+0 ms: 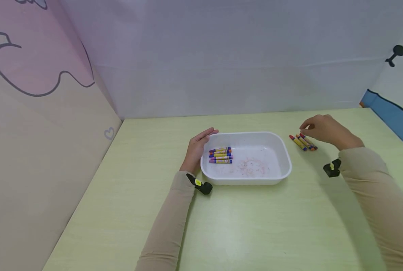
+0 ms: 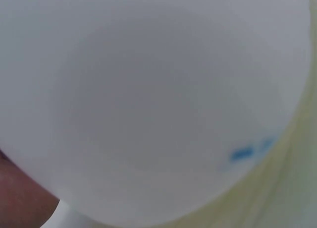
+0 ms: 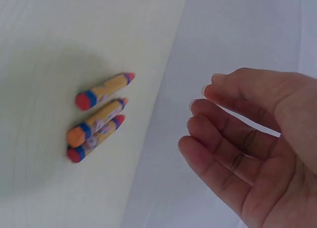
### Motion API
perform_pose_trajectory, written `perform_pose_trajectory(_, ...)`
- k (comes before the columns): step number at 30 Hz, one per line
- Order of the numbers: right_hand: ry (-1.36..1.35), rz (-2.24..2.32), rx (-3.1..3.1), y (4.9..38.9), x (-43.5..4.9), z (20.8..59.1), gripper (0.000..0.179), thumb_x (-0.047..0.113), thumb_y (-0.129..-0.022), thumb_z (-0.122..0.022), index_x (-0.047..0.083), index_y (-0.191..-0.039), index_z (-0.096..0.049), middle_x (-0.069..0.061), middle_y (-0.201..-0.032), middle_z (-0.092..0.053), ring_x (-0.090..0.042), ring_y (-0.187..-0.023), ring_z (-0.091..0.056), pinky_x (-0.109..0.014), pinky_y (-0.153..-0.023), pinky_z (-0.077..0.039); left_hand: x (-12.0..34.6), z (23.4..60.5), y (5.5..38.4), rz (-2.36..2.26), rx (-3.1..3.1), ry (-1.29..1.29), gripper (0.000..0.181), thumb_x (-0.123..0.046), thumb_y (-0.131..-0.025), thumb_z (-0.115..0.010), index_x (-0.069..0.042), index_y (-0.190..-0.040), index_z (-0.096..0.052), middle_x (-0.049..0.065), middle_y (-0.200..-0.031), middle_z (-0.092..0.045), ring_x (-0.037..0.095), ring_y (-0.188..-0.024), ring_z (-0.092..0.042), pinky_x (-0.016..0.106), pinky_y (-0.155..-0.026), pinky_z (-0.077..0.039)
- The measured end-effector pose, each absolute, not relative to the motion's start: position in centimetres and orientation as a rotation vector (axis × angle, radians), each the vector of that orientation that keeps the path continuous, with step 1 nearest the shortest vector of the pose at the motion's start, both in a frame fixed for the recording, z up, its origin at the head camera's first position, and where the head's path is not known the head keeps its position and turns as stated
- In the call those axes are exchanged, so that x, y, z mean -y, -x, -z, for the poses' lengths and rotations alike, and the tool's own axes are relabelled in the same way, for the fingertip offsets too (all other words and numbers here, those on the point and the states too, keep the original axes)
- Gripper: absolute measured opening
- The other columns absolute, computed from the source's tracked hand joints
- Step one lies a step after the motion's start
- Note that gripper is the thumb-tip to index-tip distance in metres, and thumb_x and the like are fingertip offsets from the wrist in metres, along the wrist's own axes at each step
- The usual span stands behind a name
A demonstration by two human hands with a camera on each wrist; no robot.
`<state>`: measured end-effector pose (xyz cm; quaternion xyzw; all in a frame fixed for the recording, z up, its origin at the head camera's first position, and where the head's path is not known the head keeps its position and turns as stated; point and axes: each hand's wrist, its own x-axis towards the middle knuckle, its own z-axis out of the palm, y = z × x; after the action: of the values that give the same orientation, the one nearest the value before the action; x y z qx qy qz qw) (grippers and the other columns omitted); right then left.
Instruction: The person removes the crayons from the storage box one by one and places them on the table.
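Note:
A white tray (image 1: 255, 181) lies on the table, holding a row of several crayons (image 1: 220, 155) in yellow wrappers at its left end. My left hand (image 1: 195, 149) rests against the tray's left side, fingers stretched along the back left corner. White plastic fills most of the left wrist view, with a fingertip (image 2: 25, 198) at the lower left. Right of the tray, three crayons (image 3: 101, 120) with red and orange ends lie close together on the table. Just above them hovers my right hand (image 3: 262, 139), its fingers loosely bent and nothing between thumb and fingertips.
The pale green table (image 1: 137, 210) meets a whitish back wall (image 1: 238, 75) behind the tray. A side panel with printed drawings (image 1: 35, 131) stands at the left, another at the right. Reddish marks (image 1: 254, 167) spot the tray floor.

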<state>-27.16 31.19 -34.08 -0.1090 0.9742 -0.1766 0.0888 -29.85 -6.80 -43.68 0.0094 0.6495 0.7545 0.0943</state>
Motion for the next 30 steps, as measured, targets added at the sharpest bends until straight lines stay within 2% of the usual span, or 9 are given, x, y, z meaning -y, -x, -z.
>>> perform_pose_trajectory(6,0.414,0.565,-2.920,27.5,-27.7,32.4,0.029,0.016,-0.095,-0.056,-0.005,-0.113,-0.066,-0.022,-0.099,-0.070,-0.024,-0.074,-0.064,-0.042,-0.068,-0.052,6.7,43.6,29.9,-2.246,-1.915,-0.011,0.036,-0.016,-0.102,-0.045,-0.012,-0.136,-0.055,-0.003,-0.128,-0.065,0.008,-0.126,-0.053,0.027,-0.107,-0.042)
perform_pose_trajectory(11,0.488,0.595,-2.937,27.6,-25.2,31.5,0.027,0.017,-0.094,-0.058,0.000,-0.113,-0.068,-0.020,-0.103,-0.070,-0.024,-0.081,-0.065,-0.043,-0.075,-0.052,6.7,43.7,29.9,-2.243,-1.906,-0.008,0.037,-0.016,-0.102,-0.045,-0.012,-0.137,-0.054,-0.004,-0.128,-0.064,0.008,-0.127,-0.052,0.027,-0.107,-0.042)
perform_pose_trajectory(15,0.567,0.653,-2.899,27.7,-23.2,31.1,0.025,0.018,-0.094,-0.060,0.004,-0.112,-0.069,-0.015,-0.099,-0.071,-0.023,-0.083,-0.064,-0.038,-0.072,-0.051,6.7,43.7,29.9,-2.247,-1.903,-0.011,0.037,-0.016,-0.102,-0.044,-0.012,-0.137,-0.054,-0.004,-0.128,-0.064,0.009,-0.128,-0.051,0.028,-0.108,-0.041)
perform_pose_trajectory(23,0.748,0.626,-2.762,28.7,-18.8,31.9,0.022,0.013,-0.091,-0.065,0.003,-0.110,-0.070,-0.007,-0.093,-0.071,-0.017,-0.081,-0.060,-0.032,-0.073,-0.051,6.7,43.7,29.9,-2.253,-1.906,-0.016,0.036,-0.017,-0.102,-0.045,-0.013,-0.135,-0.056,-0.003,-0.127,-0.065,0.009,-0.127,-0.052,0.028,-0.107,-0.042)
perform_pose_trajectory(30,0.853,0.530,-2.578,29.2,-15.2,33.2,0.022,0.014,-0.091,-0.066,0.004,-0.110,-0.070,-0.006,-0.100,-0.070,-0.016,-0.085,-0.060,-0.032,-0.079,-0.054,6.9,43.7,30.0,-2.251,-1.926,-0.011,0.033,-0.018,-0.102,-0.046,-0.016,-0.132,-0.059,-0.004,-0.126,-0.066,0.009,-0.125,-0.054,0.029,-0.106,-0.044)
